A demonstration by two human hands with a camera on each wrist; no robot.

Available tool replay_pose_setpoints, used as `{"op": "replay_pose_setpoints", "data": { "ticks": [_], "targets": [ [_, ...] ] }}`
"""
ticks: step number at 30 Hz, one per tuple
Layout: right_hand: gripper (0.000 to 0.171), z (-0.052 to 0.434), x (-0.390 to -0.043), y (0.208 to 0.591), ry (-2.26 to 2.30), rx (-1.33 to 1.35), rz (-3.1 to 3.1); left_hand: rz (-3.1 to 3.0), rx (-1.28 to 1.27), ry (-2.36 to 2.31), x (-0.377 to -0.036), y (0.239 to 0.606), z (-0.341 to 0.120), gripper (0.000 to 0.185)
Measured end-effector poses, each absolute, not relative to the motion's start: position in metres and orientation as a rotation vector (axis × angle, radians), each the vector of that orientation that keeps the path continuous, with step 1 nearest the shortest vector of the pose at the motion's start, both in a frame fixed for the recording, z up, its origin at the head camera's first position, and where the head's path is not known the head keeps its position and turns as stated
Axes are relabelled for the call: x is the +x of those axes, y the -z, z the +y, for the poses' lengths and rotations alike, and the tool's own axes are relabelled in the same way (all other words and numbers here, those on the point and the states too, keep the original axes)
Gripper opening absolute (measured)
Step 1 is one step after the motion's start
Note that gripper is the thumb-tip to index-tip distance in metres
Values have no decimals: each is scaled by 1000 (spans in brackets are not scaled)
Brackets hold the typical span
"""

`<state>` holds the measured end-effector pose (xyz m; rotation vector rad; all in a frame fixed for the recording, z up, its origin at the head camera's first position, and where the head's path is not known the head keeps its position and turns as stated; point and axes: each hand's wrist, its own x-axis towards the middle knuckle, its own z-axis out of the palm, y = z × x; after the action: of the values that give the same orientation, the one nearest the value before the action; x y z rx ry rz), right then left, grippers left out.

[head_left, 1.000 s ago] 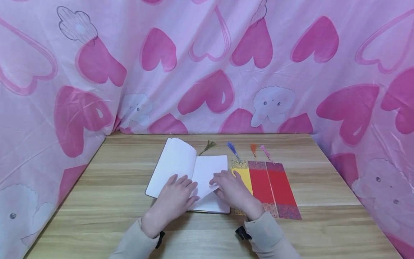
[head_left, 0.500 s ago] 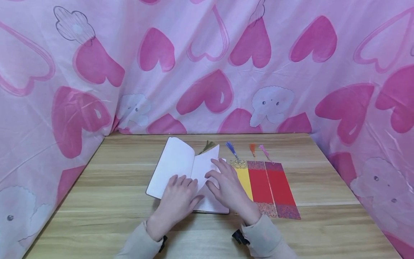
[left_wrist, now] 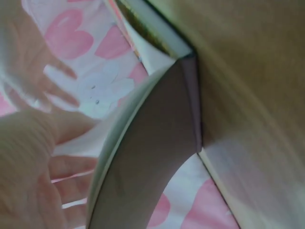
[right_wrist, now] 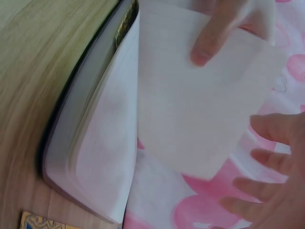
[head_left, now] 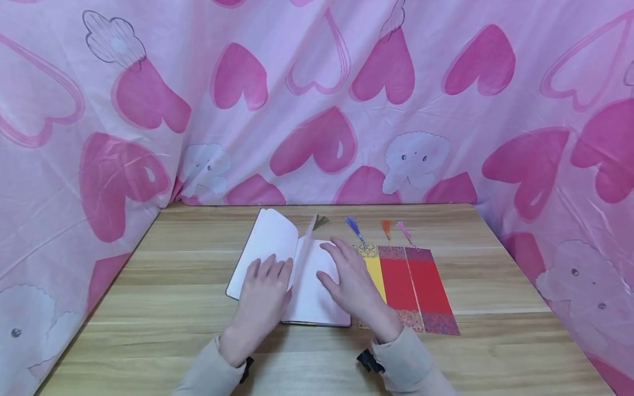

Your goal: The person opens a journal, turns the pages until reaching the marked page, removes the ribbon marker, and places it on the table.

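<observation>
While the open white-paged notebook with a dark cover (head_left: 289, 275) lies near the middle of the pale wooden table (head_left: 148, 308), much of its lower half is covered by two hands. The left hand (head_left: 264, 297) rests flat on the left-hand page with fingers straight and slightly spread. The right hand (head_left: 354, 280) hovers over or touches the right-hand page, fingers relaxed and extended; actual contact cannot be made out. Between them a single thin white leaf (head_left: 303, 256) stands nearly upright, blurred, and whether either hand touches it is unclear. A greenish tassel (head_left: 321, 221) pokes out behind the notebook's top edge, its bookmark hidden inside. Just right of the notebook lie a yellow bookmark (head_left: 375, 275), partly covered by the right hand, and two red patterned bookmarks (head_left: 416, 286). The wrist views are blurred, showing only curved pages, cover edge and fingertips. Pink heart-printed cloth (head_left: 317, 99) surrounds the table.
</observation>
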<state>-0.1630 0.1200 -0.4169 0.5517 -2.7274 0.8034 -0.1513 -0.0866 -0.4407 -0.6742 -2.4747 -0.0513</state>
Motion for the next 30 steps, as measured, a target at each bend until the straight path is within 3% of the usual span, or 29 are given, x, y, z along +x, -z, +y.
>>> {"op": "replay_pose_setpoints", "data": {
  "ticks": [5,13,19,25,30],
  "targets": [
    [78,122,-164,423,-703,551,-2947,-2412,-593,63,-153,429,-91,71],
    [90,125,-161,433,-615,666,-3251,-2502,-559,6,-147,419,-99,57],
    [104,126,-160,437,-484,760,-3381,-2590,-738,-10,-144,423,-98,50],
    [101,129,-162,440,-511,720,-3458,-2655,-1022,-19,-145,433,-93,37],
    [87,132,-164,437,-437,752,-3448,-2647,-1049,24,-144,439,-90,30]
  ]
}}
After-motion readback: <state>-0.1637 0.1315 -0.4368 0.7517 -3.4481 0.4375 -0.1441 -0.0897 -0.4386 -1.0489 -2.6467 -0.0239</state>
